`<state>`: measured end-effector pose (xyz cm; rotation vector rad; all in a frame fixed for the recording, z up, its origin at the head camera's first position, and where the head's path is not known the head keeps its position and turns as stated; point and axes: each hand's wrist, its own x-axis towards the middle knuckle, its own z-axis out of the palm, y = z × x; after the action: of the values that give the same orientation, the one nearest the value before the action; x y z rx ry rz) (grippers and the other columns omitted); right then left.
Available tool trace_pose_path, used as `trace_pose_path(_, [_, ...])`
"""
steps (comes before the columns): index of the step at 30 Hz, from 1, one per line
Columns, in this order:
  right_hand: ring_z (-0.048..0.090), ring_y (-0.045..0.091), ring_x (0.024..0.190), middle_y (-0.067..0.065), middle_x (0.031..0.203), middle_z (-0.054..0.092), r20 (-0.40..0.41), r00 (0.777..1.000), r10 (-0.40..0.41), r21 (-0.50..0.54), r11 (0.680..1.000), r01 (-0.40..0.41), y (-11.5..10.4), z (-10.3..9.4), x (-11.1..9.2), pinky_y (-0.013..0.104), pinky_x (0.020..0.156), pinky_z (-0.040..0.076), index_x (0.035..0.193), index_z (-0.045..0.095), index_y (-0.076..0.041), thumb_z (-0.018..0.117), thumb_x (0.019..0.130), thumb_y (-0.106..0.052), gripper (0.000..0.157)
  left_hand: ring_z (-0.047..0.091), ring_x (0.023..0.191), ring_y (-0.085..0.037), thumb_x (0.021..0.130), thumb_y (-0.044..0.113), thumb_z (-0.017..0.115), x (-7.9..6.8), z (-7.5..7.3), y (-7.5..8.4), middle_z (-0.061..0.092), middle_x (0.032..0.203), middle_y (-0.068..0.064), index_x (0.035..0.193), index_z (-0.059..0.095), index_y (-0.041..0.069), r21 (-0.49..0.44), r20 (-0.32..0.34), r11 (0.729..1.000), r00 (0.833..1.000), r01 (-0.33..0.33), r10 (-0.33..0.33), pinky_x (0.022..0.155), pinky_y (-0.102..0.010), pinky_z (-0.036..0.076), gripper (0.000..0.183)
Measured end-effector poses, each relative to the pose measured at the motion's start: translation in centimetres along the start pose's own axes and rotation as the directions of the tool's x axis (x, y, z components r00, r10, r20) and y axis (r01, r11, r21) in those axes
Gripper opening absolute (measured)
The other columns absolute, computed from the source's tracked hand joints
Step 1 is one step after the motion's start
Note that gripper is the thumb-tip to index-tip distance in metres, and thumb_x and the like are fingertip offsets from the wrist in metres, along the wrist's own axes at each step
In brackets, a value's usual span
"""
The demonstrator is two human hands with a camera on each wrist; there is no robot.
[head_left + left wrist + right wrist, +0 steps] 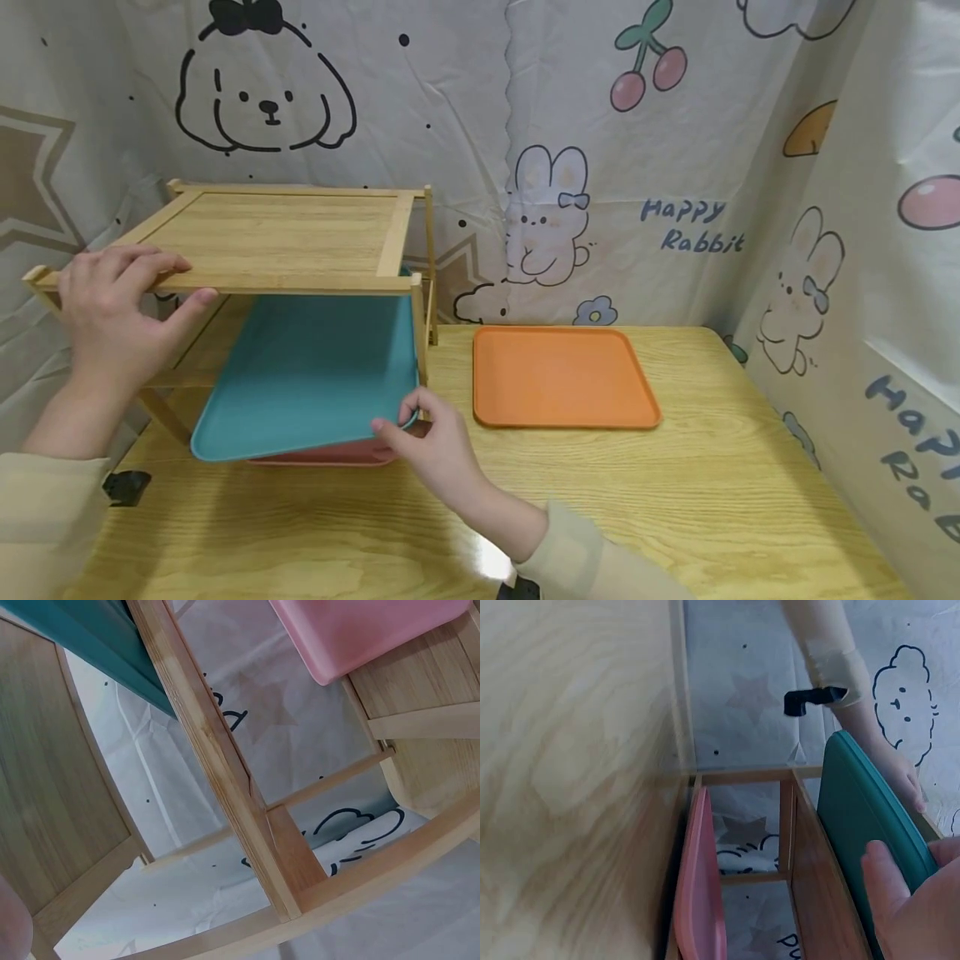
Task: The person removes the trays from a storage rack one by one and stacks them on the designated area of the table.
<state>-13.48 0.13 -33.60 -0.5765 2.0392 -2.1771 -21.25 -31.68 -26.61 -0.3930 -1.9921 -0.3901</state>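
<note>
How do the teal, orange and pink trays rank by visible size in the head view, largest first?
1. Teal tray
2. Orange tray
3. Pink tray: mostly hidden by the teal one, so ranked on its visible strip.

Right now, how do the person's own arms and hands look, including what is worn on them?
The left hand and right hand are bare, with no gloves visible. The left sleeve and right sleeve are pale cream, with plain cuffs. A small black device shows beside the left one, and a second black device by the right. I can make out no cables.
</note>
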Motion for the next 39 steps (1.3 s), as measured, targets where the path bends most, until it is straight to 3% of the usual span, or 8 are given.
trace_pose_path(2, [0.061, 0.022, 0.057, 0.008, 0.087, 0.048, 0.003, 1.0, 0.028, 0.126, 0.992, -0.028, 0.6, 0.1, 0.1, 0.027, 0.059, 0.051, 0.095, 0.042, 0.004, 0.062, 0.082, -0.009, 0.026, 0.042, 0.095, -0.043, 0.07, 0.073, 0.046, 0.0, 0.0, 0.0, 0.057, 0.099, -0.022, 0.091, 0.063, 0.001, 0.002, 0.004, 1.0, 1.0, 0.002, -0.002, 0.087, -0.054, 0.022, 0.077])
trace_pose_path(6, [0.061, 0.02, 0.07, 0.015, 0.104, 0.04, 0.001, 0.997, 0.074, 0.35, 0.934, -0.07, 1.6, 0.4, 0.1, 0.041, 0.071, 0.051, 0.119, 0.031, -0.003, 0.058, 0.083, 0.0, 0.045, 0.042, 0.096, -0.043, 0.07, 0.074, 0.046, -0.1, 0.1, 0.0, 0.056, 0.1, -0.022, 0.092, 0.063, 0.001, 0.009, 0.018, 1.0, 1.0, 0.007, -0.007, 0.089, -0.054, 0.021, 0.078])
trace_pose_path(11, [0.062, 0.027, 0.086, 0.02, 0.119, 0.04, -0.023, 0.983, 0.18, 0.465, 0.873, -0.149, 1.7, 0.5, -0.3, 0.044, 0.073, 0.05, 0.131, 0.019, -0.021, 0.058, 0.081, 0.004, 0.068, 0.041, 0.095, -0.044, 0.071, 0.073, 0.046, -0.1, 0.0, 0.1, 0.055, 0.1, -0.022, 0.092, 0.063, 0.002, 0.005, 0.03, 1.0, 0.999, 0.011, -0.011, 0.087, -0.056, 0.021, 0.077])
trace_pose_path(15, [0.061, 0.032, 0.091, 0.02, 0.121, 0.04, -0.033, 0.97, 0.24, 0.501, 0.844, -0.192, 1.5, 0.5, -0.7, 0.044, 0.074, 0.049, 0.133, 0.017, -0.026, 0.058, 0.079, 0.006, 0.075, 0.041, 0.094, -0.044, 0.07, 0.075, 0.044, 0.0, -0.1, 0.1, 0.056, 0.099, -0.022, 0.092, 0.063, 0.002, 0.007, 0.034, 1.0, 0.999, 0.003, -0.003, 0.084, -0.056, 0.022, 0.079])
trace_pose_path(21, [0.06, 0.031, 0.094, 0.019, 0.121, 0.039, -0.009, 0.964, 0.266, 0.508, 0.831, -0.224, 1.3, 0.2, -1.2, 0.044, 0.075, 0.049, 0.133, 0.021, -0.02, 0.058, 0.077, 0.007, 0.072, 0.043, 0.093, -0.042, 0.07, 0.075, 0.045, 0.4, -0.6, -0.3, 0.058, 0.098, -0.019, 0.09, 0.064, 0.003, 0.028, 0.082, 0.999, 0.996, -0.023, 0.021, 0.079, -0.055, 0.025, 0.077])
trace_pose_path(29, [0.059, 0.03, 0.096, 0.019, 0.123, 0.039, 0.021, 0.96, 0.278, 0.537, 0.807, -0.245, 0.7, -0.7, -1.6, 0.047, 0.076, 0.048, 0.134, 0.025, -0.02, 0.057, 0.077, 0.006, 0.069, 0.045, 0.091, -0.037, 0.066, 0.044, 0.073, 1.7, -1.8, -0.7, 0.058, 0.097, -0.016, 0.09, 0.065, 0.005, 0.005, 0.223, 0.998, 0.973, -0.065, 0.063, 0.075, -0.048, 0.029, 0.046])
trace_pose_path(34, [0.058, 0.029, 0.1, 0.017, 0.127, 0.036, 0.048, 0.952, 0.303, 0.556, 0.784, -0.278, 0.3, -1.1, -1.9, 0.049, 0.076, 0.047, 0.134, 0.027, -0.023, 0.055, 0.076, 0.007, 0.071, 0.046, 0.09, -0.035, 0.062, 0.037, 0.077, 2.3, -2.0, -0.9, 0.058, 0.093, -0.015, 0.089, 0.065, 0.004, 0.002, 0.255, 0.996, 0.963, -0.093, 0.09, 0.077, -0.047, 0.031, 0.045])
trace_pose_path(39, [0.058, 0.031, 0.101, 0.016, 0.129, 0.04, 0.09, 0.949, 0.301, 0.577, 0.761, -0.296, -0.1, -1.6, -2.3, 0.051, 0.076, 0.046, 0.135, 0.026, -0.023, 0.051, 0.076, 0.008, 0.071, 0.046, 0.097, -0.034, 0.06, 0.03, 0.079, 2.1, -2.1, -1.2, 0.057, 0.099, -0.014, 0.091, 0.064, 0.005, 0.016, 0.282, 0.998, 0.958, -0.055, 0.048, 0.083, -0.047, 0.033, 0.042])
